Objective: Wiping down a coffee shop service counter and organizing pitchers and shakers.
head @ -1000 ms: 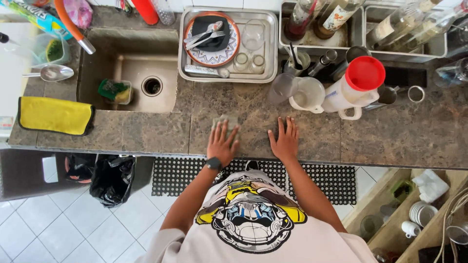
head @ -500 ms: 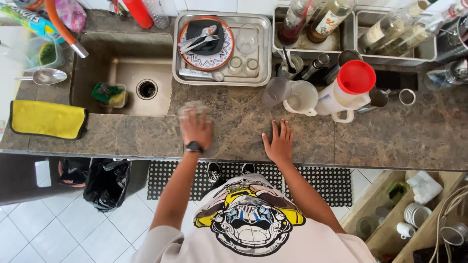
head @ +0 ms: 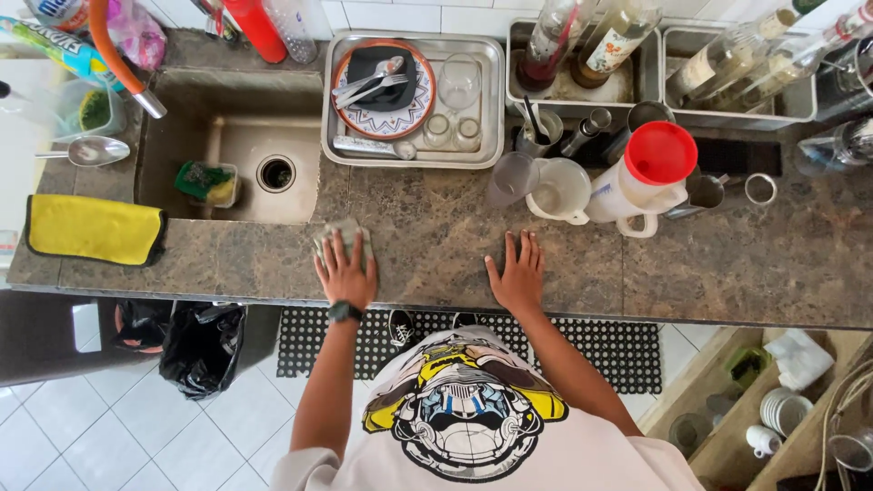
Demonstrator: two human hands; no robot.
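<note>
Kept the left hand (head: 346, 273) spread wide, palm down, on a small greyish cleaning cloth (head: 350, 227), with only the cloth's far edge showing past the fingertips. Wore a dark wristwatch (head: 346, 312) just behind it. Had slid hand and cloth away from the right hand within the last second: first beside it at mid-counter, then up toward the sink (head: 182, 118), now back near the front edge of the speckled stone countertop (head: 436, 227), just off the sink's right corner. Left the right hand (head: 516, 277) open and flat on bare stone, holding nothing and well apart from the left. Judged from that path as a wiping stroke working leftward. Beyond the hands, left the white jug with a red lid (head: 646, 177), the steel dish tray (head: 411, 162) and the folded yellow cloth (head: 91, 229) untouched.
</note>
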